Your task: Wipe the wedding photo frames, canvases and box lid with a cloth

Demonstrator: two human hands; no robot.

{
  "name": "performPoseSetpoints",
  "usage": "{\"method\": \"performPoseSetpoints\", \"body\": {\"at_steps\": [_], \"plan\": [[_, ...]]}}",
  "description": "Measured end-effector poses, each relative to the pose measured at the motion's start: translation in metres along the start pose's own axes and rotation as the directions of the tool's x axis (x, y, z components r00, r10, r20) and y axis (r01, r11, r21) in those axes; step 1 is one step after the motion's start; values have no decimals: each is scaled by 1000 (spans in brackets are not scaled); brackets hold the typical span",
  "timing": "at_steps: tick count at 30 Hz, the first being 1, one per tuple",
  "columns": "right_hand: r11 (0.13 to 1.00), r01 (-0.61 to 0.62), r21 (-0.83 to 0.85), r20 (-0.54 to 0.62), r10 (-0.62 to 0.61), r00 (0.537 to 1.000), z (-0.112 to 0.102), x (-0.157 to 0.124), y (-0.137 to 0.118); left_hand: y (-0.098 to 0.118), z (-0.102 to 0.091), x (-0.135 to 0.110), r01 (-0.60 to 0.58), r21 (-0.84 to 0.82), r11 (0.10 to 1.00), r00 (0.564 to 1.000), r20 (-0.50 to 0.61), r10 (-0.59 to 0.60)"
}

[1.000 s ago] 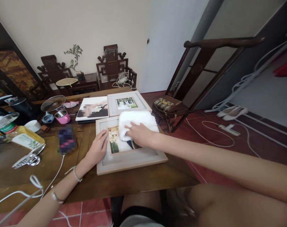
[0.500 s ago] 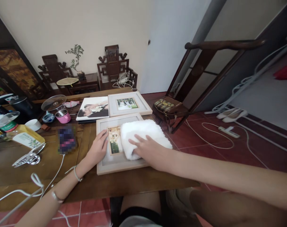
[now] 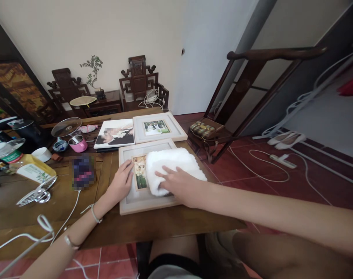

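A pale wooden picture frame (image 3: 148, 209) lies face up on the table's near right part, with a small photo showing in its middle. My left hand (image 3: 122, 182) holds the frame's left rim, fingers bent over it. A folded white plush towel (image 3: 176, 162) covers the right part of the frame and overhangs its right side. My right hand (image 3: 185, 188) grips the towel from above, its fingers pressing into the pile. The towel hides part of the photo and the frame's right rim.
Behind lie a second framed photo (image 3: 157, 128) and a white photo panel (image 3: 115, 133). Leftward on the wooden table are a pink mug (image 3: 78, 143), an oil bottle (image 3: 33, 166), a silver hair clip (image 3: 38, 193) and a white cable (image 3: 67, 217). A chair with a plaid bag (image 3: 205, 128) stands right.
My right hand and the towel have shifted slightly left across the frame, covering a bit more of the photo. My left hand stays on the left rim.
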State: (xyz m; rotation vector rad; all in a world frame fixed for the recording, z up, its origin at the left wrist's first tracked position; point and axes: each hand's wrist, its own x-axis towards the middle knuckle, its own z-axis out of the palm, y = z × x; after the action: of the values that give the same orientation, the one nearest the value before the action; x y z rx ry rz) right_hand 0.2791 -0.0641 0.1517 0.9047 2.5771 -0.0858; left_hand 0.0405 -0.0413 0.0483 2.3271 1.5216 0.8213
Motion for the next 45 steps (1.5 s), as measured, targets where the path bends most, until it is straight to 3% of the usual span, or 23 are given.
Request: {"method": "performPoseSetpoints", "body": {"at_steps": [8, 14, 20, 28, 34, 39, 45], "plan": [[996, -74, -51, -158, 65, 985, 7, 43, 18, -7, -1, -2, -10, 21, 1000, 1000, 4, 10], [990, -97, -106, -216, 72, 974, 17, 58, 28, -8, 2, -2, -25, 11, 1000, 1000, 6, 25], [993, -59, -102, -217, 36, 976, 14, 51, 24, -8, -1, -2, -7, 32, 999, 1000, 17, 6], [995, 76, -67, -139, -84, 987, 23, 13, 1, -8, 0, -2, -14, 14, 1000, 1000, -18, 15], [995, 88, -54, -96, -93, 991, 27, -10, -5, -1, 1, 0, -14, 21, 1000, 1000, -10, 14], [996, 85, -39, -103, -88, 991, 27, -5, -3, 0, 6, 1, -14, 27, 1000, 1000, -9, 15], [997, 56, -50, -160, -64, 985, 16, 27, 1, -5, 0, -2, -22, 27, 999, 1000, 4, 22]]}}
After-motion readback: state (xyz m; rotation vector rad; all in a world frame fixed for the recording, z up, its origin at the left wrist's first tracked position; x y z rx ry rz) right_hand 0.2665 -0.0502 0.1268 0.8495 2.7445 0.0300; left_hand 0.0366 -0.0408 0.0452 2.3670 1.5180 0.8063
